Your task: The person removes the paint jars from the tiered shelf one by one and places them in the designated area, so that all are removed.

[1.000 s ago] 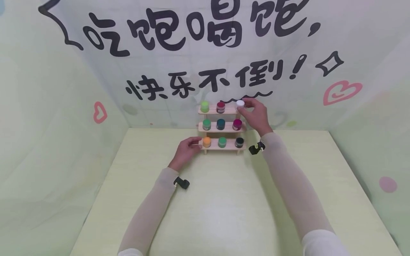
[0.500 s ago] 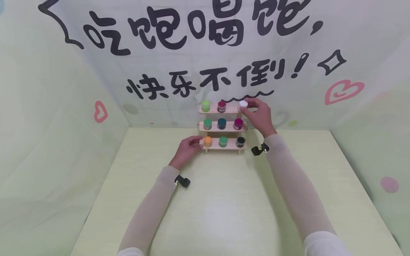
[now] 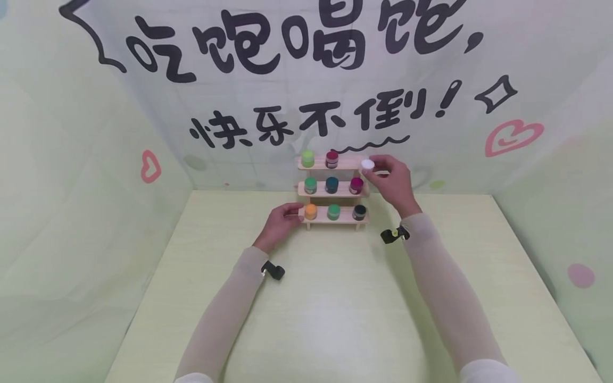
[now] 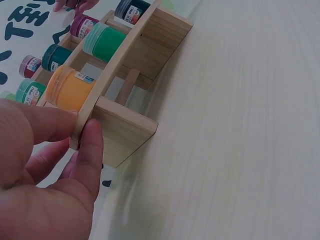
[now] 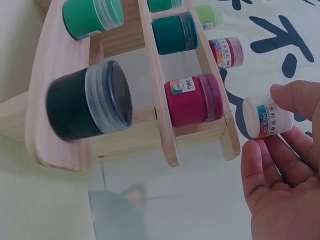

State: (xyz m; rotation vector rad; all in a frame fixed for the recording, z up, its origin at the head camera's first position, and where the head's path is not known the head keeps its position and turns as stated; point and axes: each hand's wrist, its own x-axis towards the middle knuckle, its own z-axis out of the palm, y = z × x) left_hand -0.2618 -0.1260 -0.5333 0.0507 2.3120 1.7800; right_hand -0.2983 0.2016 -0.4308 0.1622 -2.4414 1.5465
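Note:
My left hand [image 3: 278, 227] pinches the left end of the lowest tier of a small wooden three-tier rack [image 4: 122, 131], thumb and fingers on either side of the board, beside the orange paint jar [image 4: 70, 92]. My right hand [image 3: 395, 186] holds a white paint jar [image 5: 270, 117] between thumb and fingertips, off the rack at the right end of its top tier. Near that jar in the right wrist view stand a magenta jar [image 5: 186, 104] on the middle tier and a dark, nearly black jar [image 5: 70, 106] on the lowest.
Light green [image 3: 307, 159] and red [image 3: 332, 159] jars stand on the top tier. Green [image 3: 310, 185] and teal [image 3: 332, 185] jars share the middle one; another green jar [image 3: 333, 212] is below. The rack stands at the table's [image 3: 316, 298] back edge, before a printed cloth wall [image 3: 249, 165].
My right hand has lifted the white jar from the top tier's right end and moved it right and slightly down in view. My left hand keeps its place on the rack.

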